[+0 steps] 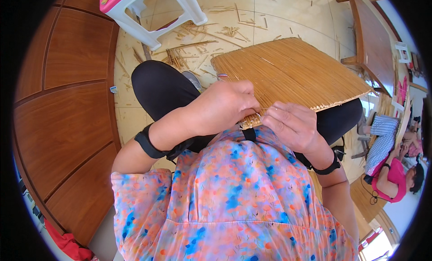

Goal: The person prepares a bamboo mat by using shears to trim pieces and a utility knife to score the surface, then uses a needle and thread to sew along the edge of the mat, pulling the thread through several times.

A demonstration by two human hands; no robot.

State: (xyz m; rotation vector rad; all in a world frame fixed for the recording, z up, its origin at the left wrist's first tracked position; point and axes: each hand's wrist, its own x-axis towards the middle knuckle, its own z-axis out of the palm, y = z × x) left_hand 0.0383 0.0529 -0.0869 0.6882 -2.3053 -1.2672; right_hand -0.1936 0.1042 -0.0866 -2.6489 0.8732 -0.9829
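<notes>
A flat woven mat of thin straw-coloured stalks (pixel 292 70) lies across my lap, its near edge against my body. My left hand (pixel 222 106) presses down on that near edge with closed fingers. Beside it, my right hand (pixel 290 124) pinches a thin stalk or thread (pixel 263 110) at the same edge. The two hands almost touch. Both wrists wear black bands. The mat's near corner (pixel 249 121) shows between the hands.
Loose straw bits (pixel 198 40) litter the tiled floor ahead. A white and pink plastic stool (pixel 148 11) stands at the top left. Wooden panelling (pixel 63 103) runs along the left, a wooden table (pixel 371 40) at right. Another person in pink (pixel 396 175) sits at far right.
</notes>
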